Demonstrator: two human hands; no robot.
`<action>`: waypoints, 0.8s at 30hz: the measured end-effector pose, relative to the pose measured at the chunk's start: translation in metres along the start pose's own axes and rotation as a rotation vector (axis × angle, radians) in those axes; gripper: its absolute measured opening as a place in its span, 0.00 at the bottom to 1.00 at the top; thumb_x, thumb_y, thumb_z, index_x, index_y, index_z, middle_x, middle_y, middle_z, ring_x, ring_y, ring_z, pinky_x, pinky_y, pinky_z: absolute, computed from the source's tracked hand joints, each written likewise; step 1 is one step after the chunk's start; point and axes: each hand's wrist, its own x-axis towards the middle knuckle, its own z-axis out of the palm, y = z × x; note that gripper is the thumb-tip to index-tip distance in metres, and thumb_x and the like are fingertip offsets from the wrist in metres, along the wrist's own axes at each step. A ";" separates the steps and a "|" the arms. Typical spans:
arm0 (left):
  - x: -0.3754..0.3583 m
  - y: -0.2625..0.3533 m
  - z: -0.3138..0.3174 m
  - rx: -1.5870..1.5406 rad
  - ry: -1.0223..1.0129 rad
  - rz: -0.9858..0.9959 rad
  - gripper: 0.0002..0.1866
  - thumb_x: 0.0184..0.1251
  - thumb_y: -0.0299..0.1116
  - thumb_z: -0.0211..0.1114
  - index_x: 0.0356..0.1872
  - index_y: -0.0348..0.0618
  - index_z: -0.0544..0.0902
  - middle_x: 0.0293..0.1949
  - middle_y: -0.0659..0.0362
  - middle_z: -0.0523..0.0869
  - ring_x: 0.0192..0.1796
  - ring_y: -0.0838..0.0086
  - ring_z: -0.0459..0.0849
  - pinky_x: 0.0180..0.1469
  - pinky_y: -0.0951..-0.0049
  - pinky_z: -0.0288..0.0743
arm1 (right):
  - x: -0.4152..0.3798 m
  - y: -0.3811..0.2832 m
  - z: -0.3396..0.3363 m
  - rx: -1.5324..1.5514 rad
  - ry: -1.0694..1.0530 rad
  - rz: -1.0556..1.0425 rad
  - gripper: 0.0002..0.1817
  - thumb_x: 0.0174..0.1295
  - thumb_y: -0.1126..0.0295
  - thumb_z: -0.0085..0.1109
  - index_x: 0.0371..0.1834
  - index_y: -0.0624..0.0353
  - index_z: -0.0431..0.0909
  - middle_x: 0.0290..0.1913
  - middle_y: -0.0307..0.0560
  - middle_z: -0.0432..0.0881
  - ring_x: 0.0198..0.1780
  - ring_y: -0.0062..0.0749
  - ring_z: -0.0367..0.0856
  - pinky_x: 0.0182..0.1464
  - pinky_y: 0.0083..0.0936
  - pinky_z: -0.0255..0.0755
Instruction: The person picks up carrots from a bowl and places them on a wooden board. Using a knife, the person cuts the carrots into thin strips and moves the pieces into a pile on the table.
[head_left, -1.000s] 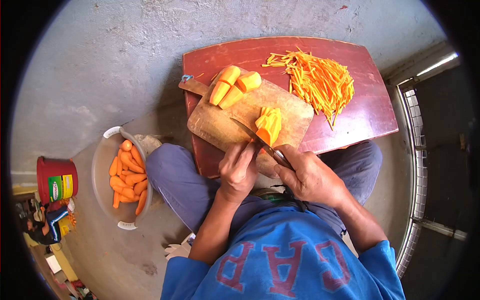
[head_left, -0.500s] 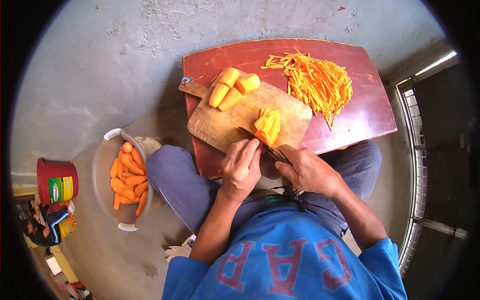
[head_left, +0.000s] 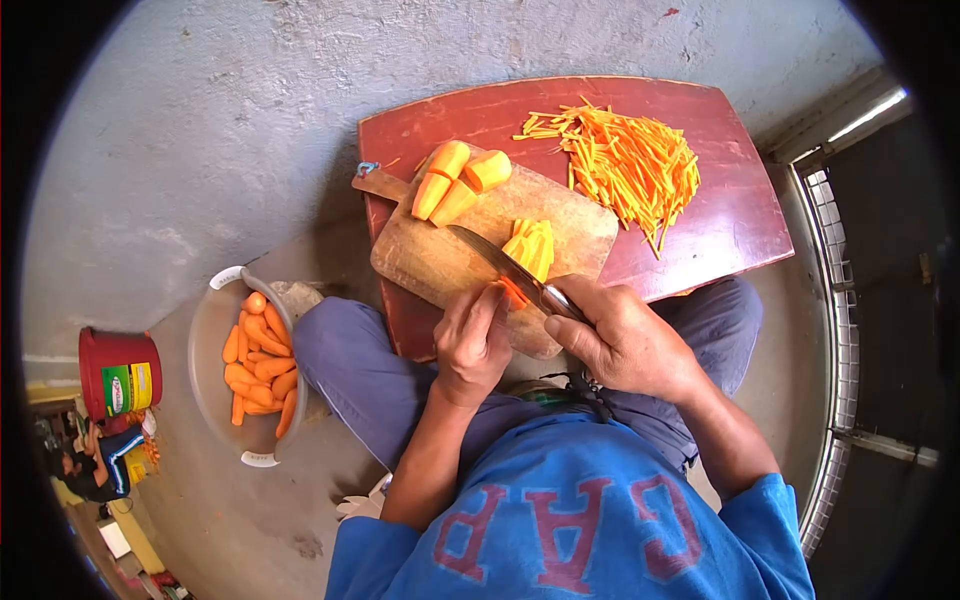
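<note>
My right hand (head_left: 625, 335) is wrapped round the handle of a kitchen knife (head_left: 497, 256), whose blade slants up and left over the wooden cutting board (head_left: 415, 250). Fingertips of my left hand (head_left: 472, 340) are pinched at a small orange carrot piece (head_left: 513, 293) on the near side of the blade; its full shape is hidden. Just beyond the blade lies a fanned stack of carrot slices (head_left: 532, 246). Several thick peeled carrot chunks (head_left: 453, 185) rest at the board's far left, by its handle.
A heap of carrot sticks (head_left: 640, 165) covers the right back of the red table (head_left: 735, 220). On the floor to the left stand a tub (head_left: 205, 365) of whole carrots (head_left: 262, 365) and a red bucket (head_left: 92, 375). Another person (head_left: 95, 460) sits at far left.
The knife has tilted and shifted, its tip now farther left and its flat side more visible. The orange piece now shows on the near side of the blade, apart from the stack.
</note>
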 end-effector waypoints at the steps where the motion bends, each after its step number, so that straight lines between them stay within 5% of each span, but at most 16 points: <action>1: 0.000 0.000 -0.001 -0.003 0.004 -0.002 0.18 0.73 0.13 0.78 0.60 0.34 0.89 0.49 0.45 0.94 0.45 0.47 0.94 0.47 0.53 0.90 | 0.000 -0.001 0.001 0.003 -0.006 -0.009 0.16 0.85 0.67 0.67 0.64 0.68 0.81 0.47 0.72 0.88 0.53 0.72 0.91 0.55 0.55 0.84; 4: 0.001 0.002 0.000 -0.013 0.007 -0.023 0.16 0.73 0.14 0.78 0.59 0.34 0.90 0.49 0.46 0.94 0.46 0.48 0.95 0.49 0.54 0.90 | 0.000 -0.006 0.001 0.025 -0.042 0.019 0.15 0.86 0.67 0.66 0.63 0.68 0.81 0.48 0.70 0.88 0.53 0.71 0.91 0.55 0.54 0.83; 7: 0.000 0.004 -0.001 -0.010 -0.007 -0.062 0.13 0.74 0.15 0.79 0.56 0.34 0.92 0.49 0.47 0.96 0.48 0.50 0.97 0.51 0.56 0.91 | 0.000 0.000 0.007 0.008 0.025 -0.046 0.14 0.86 0.65 0.64 0.60 0.68 0.81 0.35 0.69 0.83 0.38 0.64 0.89 0.44 0.51 0.81; 13: 0.002 0.005 -0.002 -0.011 -0.027 -0.042 0.17 0.71 0.13 0.78 0.58 0.35 0.91 0.48 0.47 0.95 0.48 0.48 0.95 0.50 0.55 0.91 | 0.000 0.007 0.015 -0.075 0.026 -0.037 0.15 0.85 0.67 0.65 0.61 0.68 0.81 0.35 0.69 0.85 0.41 0.72 0.90 0.46 0.54 0.82; 15: 0.003 0.004 -0.002 -0.018 -0.032 -0.011 0.19 0.70 0.13 0.78 0.60 0.35 0.90 0.47 0.47 0.93 0.46 0.46 0.93 0.48 0.53 0.89 | -0.003 0.008 0.016 -0.109 -0.018 0.039 0.15 0.85 0.66 0.67 0.62 0.67 0.81 0.43 0.71 0.88 0.46 0.73 0.92 0.49 0.56 0.83; 22: 0.006 -0.003 -0.005 -0.166 -0.091 -0.142 0.33 0.66 0.20 0.84 0.73 0.32 0.85 0.66 0.42 0.90 0.64 0.50 0.94 0.67 0.55 0.89 | -0.019 0.005 0.003 -0.024 0.122 0.029 0.18 0.84 0.66 0.67 0.67 0.68 0.82 0.41 0.72 0.89 0.46 0.73 0.93 0.48 0.56 0.83; 24: 0.014 -0.001 -0.009 -0.219 -0.196 -0.224 0.36 0.68 0.20 0.82 0.78 0.34 0.82 0.69 0.40 0.88 0.71 0.42 0.89 0.73 0.50 0.85 | -0.024 0.018 0.003 0.008 0.148 0.042 0.19 0.84 0.66 0.67 0.68 0.68 0.82 0.40 0.71 0.89 0.45 0.73 0.93 0.48 0.55 0.83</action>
